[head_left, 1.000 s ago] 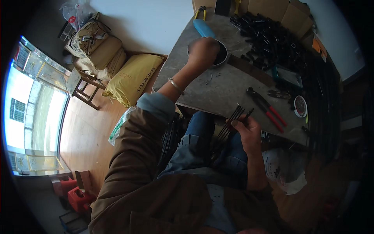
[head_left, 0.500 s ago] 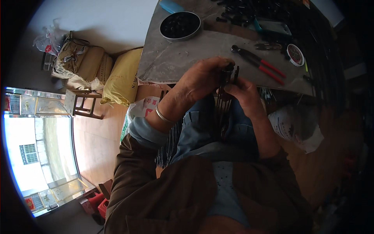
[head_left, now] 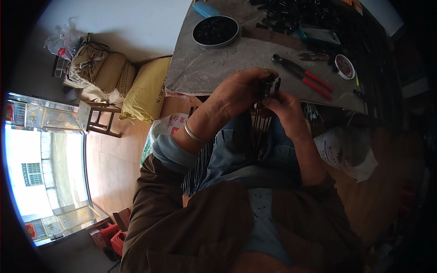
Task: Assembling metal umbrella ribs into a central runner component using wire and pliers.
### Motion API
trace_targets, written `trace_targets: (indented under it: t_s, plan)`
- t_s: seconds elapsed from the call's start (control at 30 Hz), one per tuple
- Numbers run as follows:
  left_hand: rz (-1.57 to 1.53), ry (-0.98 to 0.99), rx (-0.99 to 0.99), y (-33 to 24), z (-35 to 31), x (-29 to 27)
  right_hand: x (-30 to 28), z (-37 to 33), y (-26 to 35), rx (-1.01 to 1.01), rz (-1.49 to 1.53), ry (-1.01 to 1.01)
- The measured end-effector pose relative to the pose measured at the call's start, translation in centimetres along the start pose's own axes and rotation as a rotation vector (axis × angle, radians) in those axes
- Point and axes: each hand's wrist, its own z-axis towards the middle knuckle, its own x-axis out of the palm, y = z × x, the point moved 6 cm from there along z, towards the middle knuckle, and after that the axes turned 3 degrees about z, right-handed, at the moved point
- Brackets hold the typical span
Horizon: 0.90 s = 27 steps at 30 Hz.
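Note:
Between my knees stands a bundle of thin dark rods (head_left: pixel 261 123), joined near a dark upper end, somewhat like a folded umbrella frame. My left hand (head_left: pixel 236 93) curls around that upper end, its thumb and fingers closed there. Lower down on the other side, my right hand (head_left: pixel 287 110) pinches the rods between thumb and fingers. Shadow and my fingers hide exactly how the top of the bundle is built. Just beyond my right hand, pincers with red handles (head_left: pixel 318 86) lie on the grey table (head_left: pixel 191 73).
A round dish (head_left: pixel 215 46) of small black parts sits on the table, with a teal-edged tray (head_left: pixel 321 34), a small round tin (head_left: pixel 344 66) and heaped black pieces farther right. Yellow sack (head_left: pixel 145 93) and wooden stool (head_left: pixel 102 119) stand left; a plastic bag (head_left: pixel 348 154) hangs right.
The whole view has shifted slightly, with the table sitting a little lower and further right. Both hands keep their hold on the rods; the fingers have moved only slightly.

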Motion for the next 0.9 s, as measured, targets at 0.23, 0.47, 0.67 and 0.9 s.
trace_targets:
  t_s: [0.23,0.47,0.67,0.9]
  plan:
    - [-0.024,-0.031,0.011,0.21,0.44,-0.57,-0.14,-0.07,-0.05,0.006,0.015,-0.021]
    - [-0.001,-0.087,0.063,0.44,0.81,-0.37,-0.28,-0.27,-0.03,0.007,0.009,-0.044]
    - [0.035,-0.187,0.063,0.33,0.6,0.1,-0.31,-0.31,0.17,0.016,0.008,-0.061]
    - [0.08,-0.197,0.08,0.39,0.96,-0.09,-0.49,-0.21,0.03,0.019,0.026,-0.063]
